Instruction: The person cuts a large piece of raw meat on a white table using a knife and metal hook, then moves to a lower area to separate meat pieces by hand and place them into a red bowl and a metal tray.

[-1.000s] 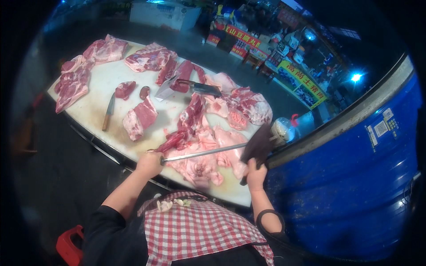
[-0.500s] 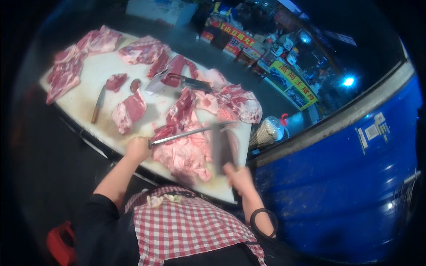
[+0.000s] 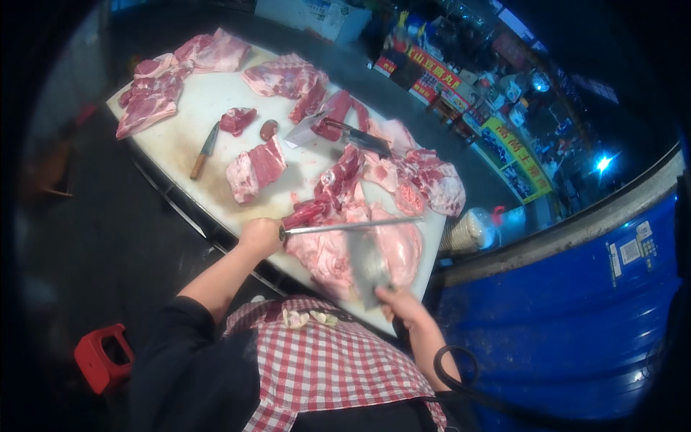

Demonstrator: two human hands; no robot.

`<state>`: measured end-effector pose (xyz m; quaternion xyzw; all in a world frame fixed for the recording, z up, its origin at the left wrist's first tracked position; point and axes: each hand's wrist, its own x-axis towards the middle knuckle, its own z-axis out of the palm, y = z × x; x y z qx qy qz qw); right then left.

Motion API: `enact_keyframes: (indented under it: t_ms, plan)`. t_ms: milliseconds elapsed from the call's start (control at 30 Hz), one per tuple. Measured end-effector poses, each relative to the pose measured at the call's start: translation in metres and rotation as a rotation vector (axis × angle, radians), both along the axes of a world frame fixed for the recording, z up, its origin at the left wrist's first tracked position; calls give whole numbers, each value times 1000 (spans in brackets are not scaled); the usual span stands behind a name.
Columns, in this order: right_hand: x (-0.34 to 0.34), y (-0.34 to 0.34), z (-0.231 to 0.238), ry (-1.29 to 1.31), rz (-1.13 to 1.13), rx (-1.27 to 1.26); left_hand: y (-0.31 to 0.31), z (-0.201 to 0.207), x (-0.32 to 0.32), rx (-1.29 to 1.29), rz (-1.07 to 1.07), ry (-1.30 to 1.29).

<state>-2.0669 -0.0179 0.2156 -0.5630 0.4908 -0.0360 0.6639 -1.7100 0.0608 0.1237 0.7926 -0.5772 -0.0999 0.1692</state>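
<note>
My left hand is closed around the handle of a sharpening steel, whose rod points to the right over the pale, fatty meat. In my right hand is a cleaver, its broad blade blurred by motion. The blade's upper end meets or crosses the rod near its middle; whether they touch I cannot tell. Beneath both tools lies meat on the white cutting board. A smooth pink piece rests just right of the cleaver.
Farther back on the board are a second cleaver, a wooden-handled knife, a chunk of meat and several large cuts along the far edge. A blue panel stands at the right. A red stool is at lower left.
The whole view has shifted, moving the board rightward in the picture. The cleaver blade has gone from near the rod's tip to about its middle. The steel is now more nearly level.
</note>
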Motion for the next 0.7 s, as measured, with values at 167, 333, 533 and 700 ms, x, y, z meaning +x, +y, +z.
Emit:
enact_keyframes:
  t_ms: [167, 333, 533, 700]
  plan:
    - [-9, -15, -11, -123, -664, -844, -1, 11, -6, 39, -35, -9]
    - [-19, -23, -46, 310, 71, -957, 8, 7, -8, -125, -120, -6]
    - [-12, -16, -16, -645, -725, 31, 19, -9, -1, -70, -108, -69]
    - [4, -4, -12, 100, 156, 21, 11, -12, -4, -20, 77, -24]
